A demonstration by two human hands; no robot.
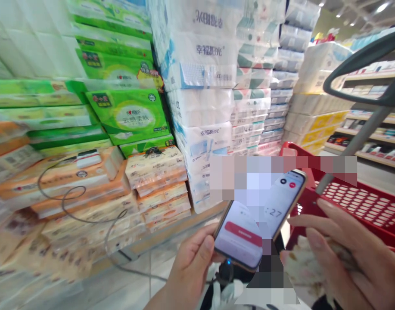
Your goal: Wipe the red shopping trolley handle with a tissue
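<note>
A phone (239, 232) with a lit screen, showing a red button and the digits 27, lies tilted in my left hand (197, 254), whose thumb rests at its lower left edge. Beside the phone's right edge is my right hand (349, 249), with its fingers bent around a crumpled whitish thing (309, 262) that I cannot make out clearly. A cable with a blue light meets the phone's bottom end. Part of the view above and below the phone is pixelated.
Stacked tissue packs, green (131, 116), white (203, 107) and orange (87, 172), fill the left and middle. A thin cable (110, 241) loops over the orange packs, with a small white device (88, 158) there. A red shopping cart (371, 211) stands at the right.
</note>
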